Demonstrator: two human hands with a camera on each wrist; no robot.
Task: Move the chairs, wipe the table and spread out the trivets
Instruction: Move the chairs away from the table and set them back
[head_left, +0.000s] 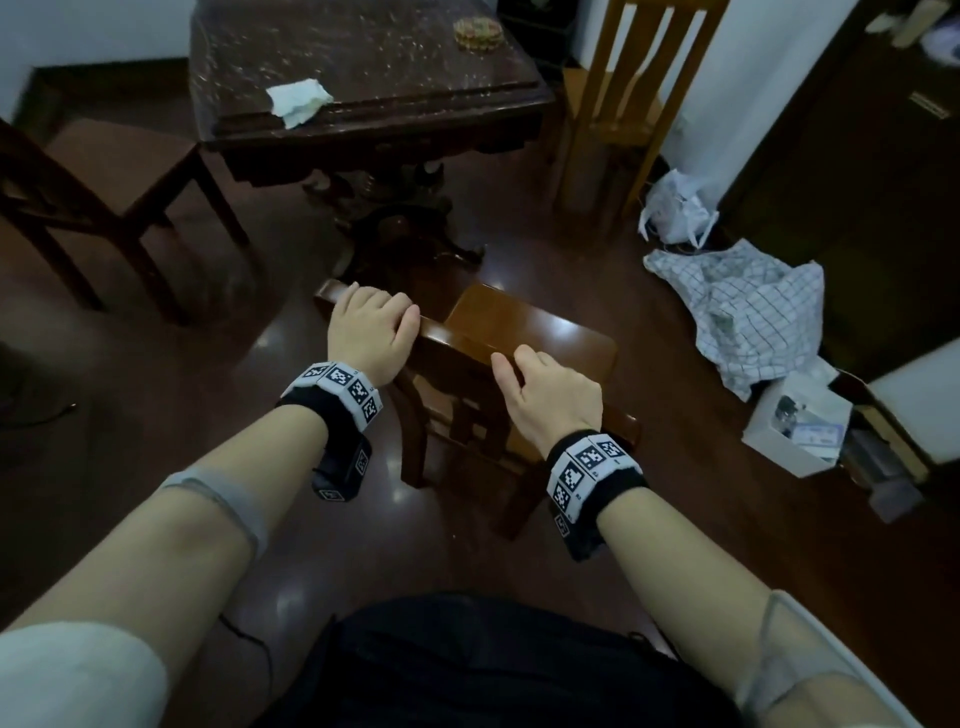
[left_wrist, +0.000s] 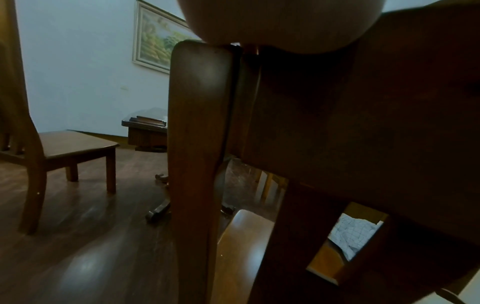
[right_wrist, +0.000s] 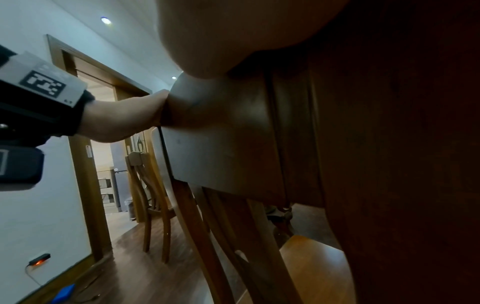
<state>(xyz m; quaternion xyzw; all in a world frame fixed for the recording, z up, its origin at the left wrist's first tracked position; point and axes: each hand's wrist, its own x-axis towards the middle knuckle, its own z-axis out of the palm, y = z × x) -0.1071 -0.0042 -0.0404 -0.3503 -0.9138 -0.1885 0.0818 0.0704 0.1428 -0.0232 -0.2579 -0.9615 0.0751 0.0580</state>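
A brown wooden chair (head_left: 530, 332) stands in front of me, its backrest top rail nearest to me. My left hand (head_left: 371, 325) grips the left end of that rail, fingers curled over it. My right hand (head_left: 545, 387) grips the rail further right. Both wrist views show the rail from below, with the palm (left_wrist: 272, 22) pressed on the chair back (right_wrist: 233, 144). Beyond stands the dark marble-topped table (head_left: 363, 57), with a crumpled white cloth (head_left: 298, 101) near its front edge and a round patterned stack of trivets (head_left: 478, 32) at the back.
A dark chair (head_left: 104, 171) stands left of the table and a lighter wooden chair (head_left: 613, 104) to its right. White bags (head_left: 675, 208), a checked cloth (head_left: 748, 306) and an open box (head_left: 800, 421) lie on the floor at right. A doorway (right_wrist: 103, 144) shows in the right wrist view.
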